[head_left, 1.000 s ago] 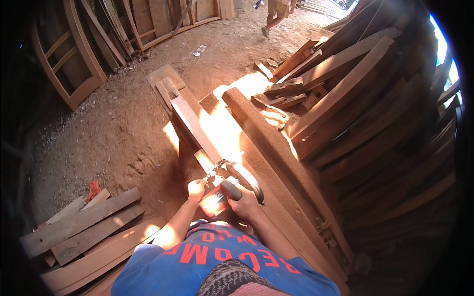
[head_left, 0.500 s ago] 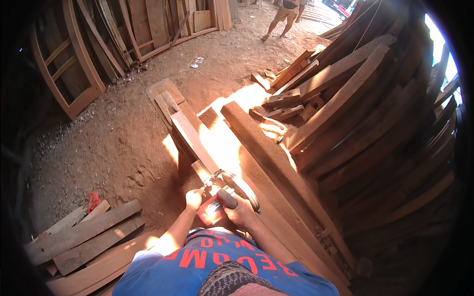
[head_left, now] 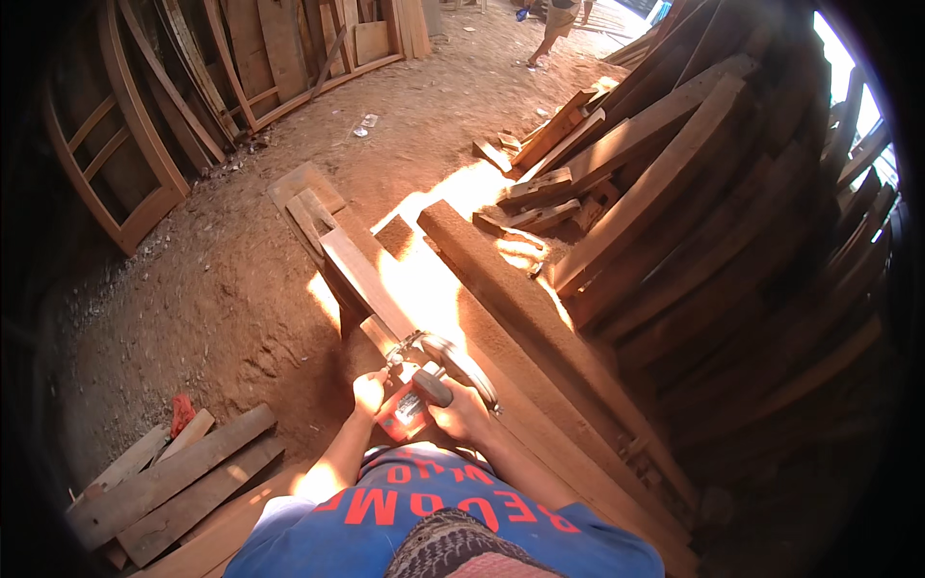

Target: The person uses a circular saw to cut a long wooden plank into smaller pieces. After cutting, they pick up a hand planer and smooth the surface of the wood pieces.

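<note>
In front of my body is a handheld circular saw (head_left: pixel 406 416) with a red motor housing and a round guard (head_left: pixel 469 370) on its right side. My right hand (head_left: pixel 463 416) is wrapped around its dark handle (head_left: pixel 433 388). On the other side, my left hand (head_left: pixel 369 392) is closed on the saw's front left part; the exact grip is too small to make out. The saw rests at the near end of a pale, narrow board (head_left: pixel 361 277), which lies along a stack of timber. A short wooden block (head_left: pixel 378 334) sits beside the board's near end.
Thick beams (head_left: pixel 525 289) run diagonally to the right of the saw. Loose planks (head_left: pixel 173 477) are piled at lower left. Tall timbers (head_left: pixel 665 183) lean along the right side. Wooden frames (head_left: pixel 145 125) stand at upper left. A person (head_left: pixel 554 37) is on the dirt floor far back.
The view has shifted slightly, moving the scene a little left. My hands keep their grip and the saw stays at the board's near end. The person in the background has taken a step.
</note>
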